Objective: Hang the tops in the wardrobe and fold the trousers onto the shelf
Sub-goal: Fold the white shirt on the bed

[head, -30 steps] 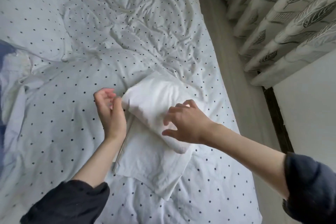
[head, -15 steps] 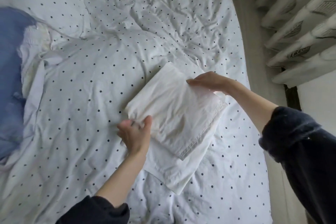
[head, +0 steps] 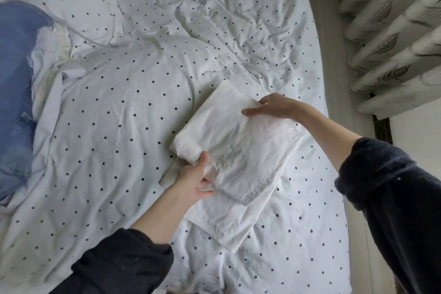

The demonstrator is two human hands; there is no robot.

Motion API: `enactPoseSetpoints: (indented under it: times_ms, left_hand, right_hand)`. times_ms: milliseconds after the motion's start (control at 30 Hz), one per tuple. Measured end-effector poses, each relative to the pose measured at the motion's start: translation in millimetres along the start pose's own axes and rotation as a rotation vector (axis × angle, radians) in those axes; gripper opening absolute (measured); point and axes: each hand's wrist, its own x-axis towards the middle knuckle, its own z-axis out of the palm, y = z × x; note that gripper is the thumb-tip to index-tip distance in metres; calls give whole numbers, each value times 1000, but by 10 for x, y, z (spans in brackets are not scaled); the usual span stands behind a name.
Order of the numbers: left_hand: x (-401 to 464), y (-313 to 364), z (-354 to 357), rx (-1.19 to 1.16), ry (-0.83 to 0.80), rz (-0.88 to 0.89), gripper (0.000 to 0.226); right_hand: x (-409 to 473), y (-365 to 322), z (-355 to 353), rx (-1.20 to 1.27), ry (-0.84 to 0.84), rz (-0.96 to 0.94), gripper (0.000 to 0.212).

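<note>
Head view: white trousers (head: pixel 236 148), folded into a thick rectangle, lie on the dotted bed (head: pixel 114 112) near its right edge, well short of any shelf, which is out of sight. The bundle sits on another flat white piece of cloth (head: pixel 226 224) that sticks out below it; whether that is part of the same garment cannot be told.

The left hand (head: pixel 194 178) grips the bundle's near-left corner, thumb on top and fingers tucked underneath, seemingly to get under the layers so they lift as one. The right hand (head: pixel 272 106) lies on the far-right edge, fingers straight and spread lightly along the fold, with the fingertips possibly curling over the edge; it looks placed to pin the stack and keep it from sliding open. Holding opposite corners should keep the fold square during a lift.

A blue garment (head: pixel 14 93) lies at the bed's left edge, partly out of frame, with crumpled white fabric (head: pixel 51 59) beside it. Leaf-patterned curtains (head: pixel 391 31) hang on the right, past a strip of floor (head: pixel 322 7).

Folding appears done; carrying to the shelf likely remains.
</note>
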Motion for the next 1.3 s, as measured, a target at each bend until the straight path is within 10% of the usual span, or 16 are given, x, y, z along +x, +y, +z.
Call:
enactPoseSetpoints:
  times_ms: [300, 600, 967, 1133, 1300]
  left_hand:
    - [-77, 569, 522, -122, -165, 159, 15]
    - [-216, 427, -317, -300, -9, 163, 25]
    - [-328, -118, -837, -154, 104, 214, 71]
    - [-158, -329, -1024, -165, 69, 230, 62]
    - [-62, -386, -1114, -112, 81, 337, 62]
  right_hand:
    - [-508, -361, -413, -103, 492, -182, 25]
    - [-1134, -476, 480, -449, 658, -371, 35]
    - [-1244, -363, 1788, -704, 87, -462, 55]
    - [-1074, -121, 1505, -487, 374, -456, 35]
    - [-963, 302, 1180, -214, 372, -41, 52]
